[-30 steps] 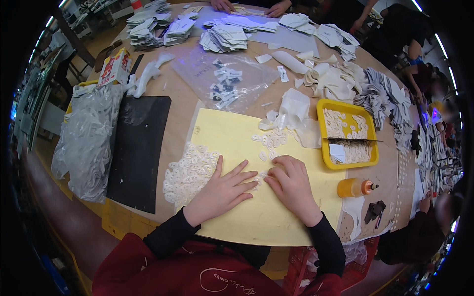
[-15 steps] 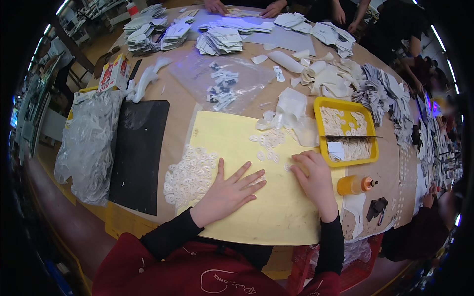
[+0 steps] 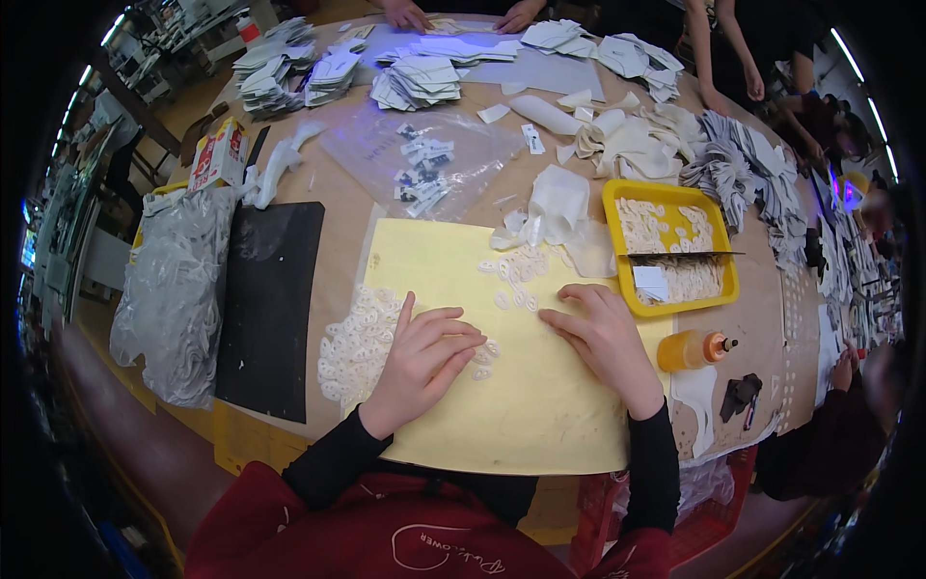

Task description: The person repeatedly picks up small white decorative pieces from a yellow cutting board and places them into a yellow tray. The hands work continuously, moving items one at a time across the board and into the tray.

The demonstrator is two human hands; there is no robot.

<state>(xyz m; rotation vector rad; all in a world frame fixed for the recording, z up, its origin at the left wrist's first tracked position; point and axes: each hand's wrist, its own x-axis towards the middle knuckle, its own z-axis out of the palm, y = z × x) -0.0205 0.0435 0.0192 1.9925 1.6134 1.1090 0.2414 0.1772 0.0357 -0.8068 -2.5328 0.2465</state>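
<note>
Small pale oval cut-out pieces lie on a yellow sheet [image 3: 540, 425] in front of me. My left hand [image 3: 420, 362] hovers with its fingers extended beside a few pieces [image 3: 485, 357], holding nothing that I can see. To its left is a heaped pile of the same pieces [image 3: 352, 347]. My right hand [image 3: 606, 340] is low over the sheet, fingers bent but apart, one fingertip close to a loose group of pieces [image 3: 521, 270]. Whether that fingertip touches one is too small to tell.
At right stand a divided yellow tray [image 3: 617, 232] of pieces and a bottle of orange liquid [image 3: 690, 351]. A black board [image 3: 265, 318] and a plastic-wrapped bundle [image 3: 174, 299] are at left. Stacked grey pieces [image 3: 417, 82] lie beyond, near another person's hands [image 3: 516, 16].
My left hand has lifted from flat on the sheet and drawn left, uncovering a few pieces. My right hand has moved slightly left and its fingers have spread.
</note>
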